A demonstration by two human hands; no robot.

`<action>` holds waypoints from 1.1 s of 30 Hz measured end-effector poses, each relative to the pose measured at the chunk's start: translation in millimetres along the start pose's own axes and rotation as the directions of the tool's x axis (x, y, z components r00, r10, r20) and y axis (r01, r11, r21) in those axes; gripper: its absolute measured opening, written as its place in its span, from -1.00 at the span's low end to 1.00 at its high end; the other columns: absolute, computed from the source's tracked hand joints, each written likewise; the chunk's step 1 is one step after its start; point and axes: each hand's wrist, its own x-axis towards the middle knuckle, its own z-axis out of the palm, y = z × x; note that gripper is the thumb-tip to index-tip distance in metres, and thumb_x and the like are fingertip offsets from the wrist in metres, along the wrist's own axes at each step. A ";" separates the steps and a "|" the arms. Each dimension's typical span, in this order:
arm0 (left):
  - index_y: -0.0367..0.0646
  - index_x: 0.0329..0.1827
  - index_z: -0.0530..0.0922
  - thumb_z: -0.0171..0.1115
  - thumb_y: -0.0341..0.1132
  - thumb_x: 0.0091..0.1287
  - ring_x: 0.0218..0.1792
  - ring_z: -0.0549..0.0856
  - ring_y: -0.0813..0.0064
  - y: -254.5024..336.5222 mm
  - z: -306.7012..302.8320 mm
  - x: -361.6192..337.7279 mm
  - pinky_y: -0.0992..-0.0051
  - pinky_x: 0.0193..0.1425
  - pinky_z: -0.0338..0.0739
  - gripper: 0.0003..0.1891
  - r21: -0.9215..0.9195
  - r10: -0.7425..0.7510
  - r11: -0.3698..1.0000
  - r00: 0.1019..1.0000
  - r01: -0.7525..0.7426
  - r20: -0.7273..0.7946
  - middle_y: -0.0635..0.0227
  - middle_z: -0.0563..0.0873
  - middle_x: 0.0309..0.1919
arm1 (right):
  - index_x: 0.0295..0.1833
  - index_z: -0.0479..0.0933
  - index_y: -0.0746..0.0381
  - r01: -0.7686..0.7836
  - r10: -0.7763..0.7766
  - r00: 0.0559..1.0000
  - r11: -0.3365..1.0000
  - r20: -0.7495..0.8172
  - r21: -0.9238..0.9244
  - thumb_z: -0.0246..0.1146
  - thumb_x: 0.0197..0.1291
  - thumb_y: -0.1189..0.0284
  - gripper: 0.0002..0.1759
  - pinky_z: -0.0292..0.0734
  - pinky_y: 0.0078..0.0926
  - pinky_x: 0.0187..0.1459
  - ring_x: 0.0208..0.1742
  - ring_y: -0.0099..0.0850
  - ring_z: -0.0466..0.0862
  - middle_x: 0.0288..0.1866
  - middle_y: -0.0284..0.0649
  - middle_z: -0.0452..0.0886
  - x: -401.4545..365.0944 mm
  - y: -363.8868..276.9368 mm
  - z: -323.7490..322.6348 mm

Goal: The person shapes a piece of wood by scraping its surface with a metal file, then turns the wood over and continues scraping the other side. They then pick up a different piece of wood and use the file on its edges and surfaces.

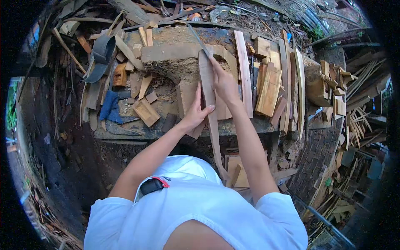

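A long, slightly curved wooden strip (212, 121) stands out from the workbench (137, 129) toward my body. Against its left side rests my left hand (196, 112), fingers stretched out and thumb lying over the strip. My right hand (225, 83) is closed near the strip's far end, around the near end of a long thin dark tool (196, 37) that points away to the upper left. The handle is hidden by the fingers. Beneath lies a thick, rough-edged wooden board (168, 53).
Wooden blocks (146, 111), a blue cloth (110, 107) and a grey curled strip (100, 58) lie at the left. Long planks (244, 75) and a yellowish block (268, 89) lie right of my hands. Scrap wood (358, 121) is piled at the far right.
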 end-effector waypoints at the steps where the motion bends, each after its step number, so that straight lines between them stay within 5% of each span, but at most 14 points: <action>1: -0.16 0.63 -0.41 0.27 -0.42 0.37 0.59 -0.01 0.32 -3.7 -2.9 0.9 0.33 0.61 0.00 0.04 0.015 -0.002 1.000 1.000 0.001 0.015 0.08 -0.14 0.62 | 0.46 0.35 -0.15 -0.004 0.004 1.000 1.000 -0.011 0.006 0.02 0.44 0.42 -0.49 0.57 0.00 -0.11 -0.09 0.14 0.67 -0.02 0.06 0.68 7.6 -2.4 1.6; 4: -0.15 0.63 -0.42 0.27 -0.42 0.37 0.59 -0.01 0.32 -13.7 -6.7 3.3 0.33 0.60 0.02 0.05 0.158 0.036 0.987 0.999 -0.038 0.016 0.07 -0.14 0.62 | 0.44 0.38 -0.18 -0.012 0.006 0.998 0.995 -0.059 -0.103 0.02 0.44 0.41 -0.50 0.54 0.07 -0.13 -0.13 0.14 0.67 -0.05 0.09 0.68 15.1 0.7 3.3; 5: -0.15 0.63 -0.42 0.27 -0.42 0.37 0.59 -0.01 0.32 -14.7 -6.7 3.7 0.33 0.60 0.02 0.05 0.157 0.049 0.986 0.999 -0.051 0.012 0.07 -0.14 0.62 | 0.44 0.38 -0.19 0.093 -0.096 0.990 0.995 -0.104 -0.035 0.02 0.44 0.41 -0.49 0.55 0.07 -0.14 -0.14 0.14 0.68 -0.05 0.10 0.68 3.5 10.8 11.1; 7: -0.15 0.63 -0.41 0.28 -0.42 0.37 0.59 0.00 0.31 -14.1 -6.1 2.4 0.33 0.60 0.02 0.05 -0.058 -0.016 0.998 0.999 0.018 0.037 0.07 -0.12 0.62 | 0.44 0.38 -0.20 0.220 -0.215 0.967 0.975 -0.138 0.023 0.01 0.43 0.41 -0.49 0.55 0.07 -0.14 -0.15 0.13 0.68 -0.06 0.10 0.68 -25.8 7.6 13.5; 9: -0.15 0.63 -0.41 0.29 -0.42 0.37 0.58 0.01 0.31 -16.9 -5.1 2.4 0.33 0.60 0.02 0.05 -0.050 0.008 0.999 1.000 -0.008 -0.004 0.07 -0.10 0.61 | 0.44 0.39 -0.16 0.076 -0.077 0.997 0.995 0.018 0.064 0.03 0.41 0.43 -0.48 0.57 0.03 -0.15 -0.15 0.12 0.69 -0.04 0.13 0.67 -57.3 -6.9 4.7; 13: -0.15 0.64 -0.40 0.31 -0.43 0.35 0.58 0.03 0.30 -5.0 -2.6 1.3 0.34 0.60 0.02 0.06 -0.031 0.005 1.000 1.000 -0.004 0.011 0.08 -0.06 0.60 | 0.47 0.33 -0.22 0.188 -0.187 0.976 0.982 -0.108 0.004 0.04 0.40 0.42 -0.44 0.57 0.05 -0.17 -0.20 0.13 0.69 -0.16 0.09 0.70 -13.8 14.1 23.2; 16: -0.15 0.64 -0.39 0.31 -0.45 0.34 0.58 0.04 0.31 -11.6 -6.0 4.2 0.34 0.60 0.04 0.07 0.062 0.057 0.996 0.998 -0.058 0.022 0.09 -0.06 0.60 | 0.47 0.30 -0.35 0.026 -0.033 0.998 0.991 -0.055 -0.128 0.03 0.42 0.31 -0.46 0.61 0.02 -0.34 -0.31 0.05 0.73 -0.35 0.04 0.70 23.3 1.1 17.6; 19: -0.15 0.64 -0.38 0.31 -0.46 0.33 0.58 0.04 0.30 -9.0 -7.2 2.8 0.32 0.59 0.07 0.07 0.059 0.048 0.997 0.998 -0.050 0.042 0.09 -0.07 0.60 | 0.49 0.29 -0.30 0.056 -0.060 0.998 0.990 -0.030 -0.129 0.02 0.39 0.42 -0.40 0.58 0.01 -0.25 -0.25 0.13 0.70 -0.24 0.07 0.70 2.8 -10.8 3.7; 24: -0.15 0.64 -0.39 0.31 -0.49 0.32 0.58 0.03 0.29 -21.5 -3.4 3.5 0.29 0.59 0.08 0.07 -0.106 0.072 0.992 0.997 -0.072 0.000 0.09 -0.08 0.61 | 0.49 0.27 -0.33 0.123 -0.127 0.992 0.986 -0.026 -0.116 0.01 0.41 0.37 -0.42 0.59 0.04 -0.31 -0.31 0.10 0.70 -0.33 0.08 0.69 -39.2 -4.7 12.0; 29: -0.15 0.64 -0.40 0.30 -0.47 0.35 0.59 -0.03 0.29 -7.1 -3.0 3.2 0.30 0.60 0.05 0.06 -0.062 0.000 0.998 1.000 0.001 0.018 0.09 -0.11 0.62 | 0.50 0.24 -0.36 -0.009 -0.002 0.999 0.962 -0.040 -0.273 -0.02 0.44 0.29 -0.45 0.58 0.08 -0.32 -0.33 0.10 0.70 -0.36 0.09 0.68 8.3 -17.1 8.5; 33: -0.16 0.64 -0.40 0.30 -0.44 0.36 0.59 -0.03 0.30 -10.4 -7.0 3.3 0.31 0.60 0.03 0.06 0.046 0.034 0.998 0.999 -0.035 0.023 0.10 -0.11 0.62 | 0.51 0.22 -0.37 0.051 -0.063 0.996 0.981 -0.060 -0.188 0.00 0.44 0.29 -0.43 0.57 0.12 -0.34 -0.35 0.13 0.69 -0.33 0.14 0.68 -15.2 -8.4 9.0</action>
